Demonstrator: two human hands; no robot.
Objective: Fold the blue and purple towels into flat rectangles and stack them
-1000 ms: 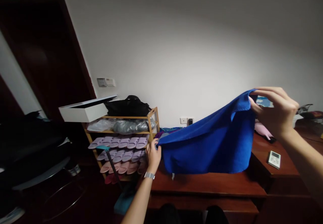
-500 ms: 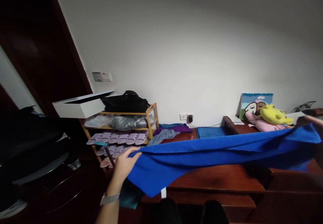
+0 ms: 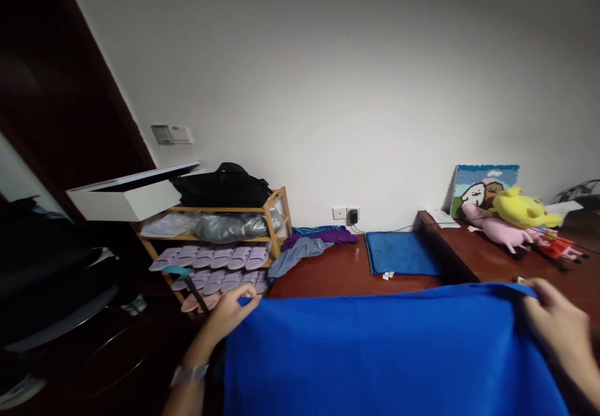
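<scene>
A large blue cloth [image 3: 389, 347] hangs spread out between my two hands, its top edge nearly level and its lower part running out of view. My left hand [image 3: 234, 310] pinches its upper left corner between thumb and fingers. On the other side, my right hand [image 3: 555, 313] grips the upper right corner. Beyond the cloth, a folded blue towel [image 3: 402, 253] with small white tags lies flat on the dark red wooden table [image 3: 314, 278]. Crumpled purple cloth [image 3: 335, 236] and grey-blue cloth [image 3: 300, 255] lie at the table's left end.
A wooden rack [image 3: 274, 244] at left holds lilac slippers [image 3: 220, 257], a black bag [image 3: 225, 186] and a white box [image 3: 126, 202]. Plush toys [image 3: 525, 210] and a picture [image 3: 485, 185] sit on the raised surface at right. A charger [image 3: 353, 216] is plugged into the wall.
The cloth was a narrow stretched band and now hangs wide and flat. My right hand has come in from the right edge and lower. The folded towel shows more fully.
</scene>
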